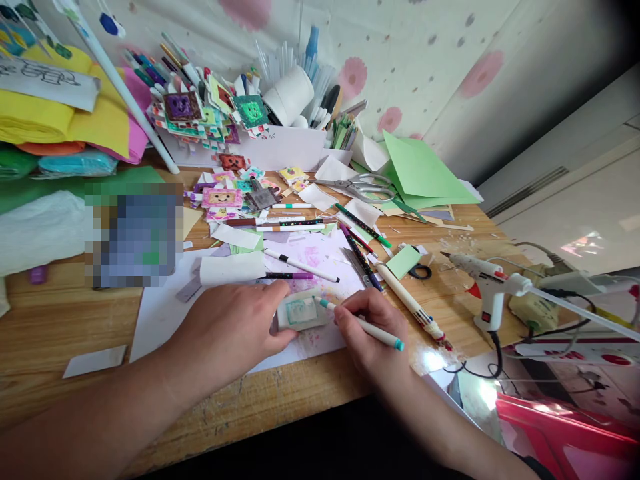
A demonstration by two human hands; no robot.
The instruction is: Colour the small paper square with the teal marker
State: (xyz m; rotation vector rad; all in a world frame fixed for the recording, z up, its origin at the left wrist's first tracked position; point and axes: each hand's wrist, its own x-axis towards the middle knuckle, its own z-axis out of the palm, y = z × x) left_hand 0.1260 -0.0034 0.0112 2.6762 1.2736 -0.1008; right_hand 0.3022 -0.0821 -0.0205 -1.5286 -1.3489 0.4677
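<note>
Pinning a small card near the table edge, left hand — right hand gripping a marker.

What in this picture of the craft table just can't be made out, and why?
Head view only:
- Pixelated patch: blurred, so whatever lies there is unreadable.
- Small white piece: its left end is covered by the left hand.
- Green marker: its middle is hidden inside the right hand.
- Writing on the white strip: cut by the frame edge, too small to read.
</note>
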